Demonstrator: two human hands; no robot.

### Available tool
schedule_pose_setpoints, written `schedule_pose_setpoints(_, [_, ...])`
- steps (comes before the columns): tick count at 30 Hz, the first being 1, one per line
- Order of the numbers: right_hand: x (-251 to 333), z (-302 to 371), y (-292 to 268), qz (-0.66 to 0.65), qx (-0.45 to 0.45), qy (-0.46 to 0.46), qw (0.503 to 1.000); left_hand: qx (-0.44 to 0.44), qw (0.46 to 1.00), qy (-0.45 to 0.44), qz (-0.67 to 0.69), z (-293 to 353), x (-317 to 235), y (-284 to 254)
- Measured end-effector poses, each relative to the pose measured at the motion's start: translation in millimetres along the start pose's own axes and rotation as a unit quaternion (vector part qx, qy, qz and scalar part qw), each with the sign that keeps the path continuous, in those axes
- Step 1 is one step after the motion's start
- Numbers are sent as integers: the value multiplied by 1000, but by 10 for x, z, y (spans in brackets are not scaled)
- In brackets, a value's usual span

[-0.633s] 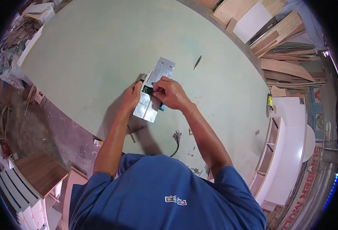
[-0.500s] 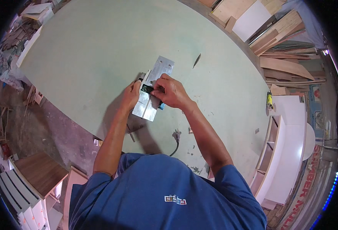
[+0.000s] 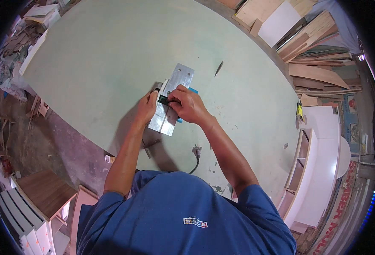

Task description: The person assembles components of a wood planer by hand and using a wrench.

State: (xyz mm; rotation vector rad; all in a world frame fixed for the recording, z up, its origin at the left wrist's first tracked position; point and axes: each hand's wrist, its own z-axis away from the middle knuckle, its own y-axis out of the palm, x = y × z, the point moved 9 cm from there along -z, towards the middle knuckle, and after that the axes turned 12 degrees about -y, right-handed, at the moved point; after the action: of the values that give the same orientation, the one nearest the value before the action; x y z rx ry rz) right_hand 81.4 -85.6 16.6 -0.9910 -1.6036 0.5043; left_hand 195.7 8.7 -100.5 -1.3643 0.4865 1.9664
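Observation:
An electric hand planer (image 3: 181, 75) lies sole up over the pale green table (image 3: 111, 55), its silvery flat plates facing me and bits of blue body showing beside them. My left hand (image 3: 146, 109) is closed around the planer's left side, near a grey metal part. Across the sole, my right hand (image 3: 189, 106) has its fingertips drawn together at the dark cutter slot (image 3: 163, 100) in the middle. Whatever those fingertips may pinch is hidden. A power plug (image 3: 197, 150) on a dark cord lies near my body.
A thin dark pointed piece (image 3: 219, 68) lies on the table beyond my right hand. A yellow-and-black can-like item (image 3: 299, 109) stands by a white cabinet (image 3: 321, 148) at right. Wood offcuts (image 3: 310, 38) are stacked at far right; a brown-topped panel (image 3: 45, 191) is lower left.
The planer and both hands have shifted very slightly to the right and nearer. More of the blue body shows beyond my right hand. My right fingers remain at the slot.

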Motion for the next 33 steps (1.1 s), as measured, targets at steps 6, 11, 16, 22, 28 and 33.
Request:
schedule_pose_setpoints(6, [41, 9, 50, 67, 15, 19, 997, -5, 1000, 6, 2, -13, 37, -19])
schedule_pose_setpoints(11, [57, -10, 58, 107, 10, 26, 994, 2, 1000, -21, -4, -78, 129, -29])
schedule_pose_setpoints(16, [34, 75, -20, 149, -10, 25, 989, -20, 999, -13, -26, -119, 175, -8])
schedule_pose_setpoints(22, [-1004, 1058, -821, -16, -186, 210, 960, 43, 997, -54, 19, -236, 342, -28])
schedule_pose_setpoints(28, [-1723, 2727, -686, 90, -69, 381, 918, 59, 994, -89, 32, -119, 216, 140])
schedule_pose_setpoints(33, [-1671, 2795, -94, 95, -68, 352, 929, 27, 996, -90, -1, -207, 248, -42])
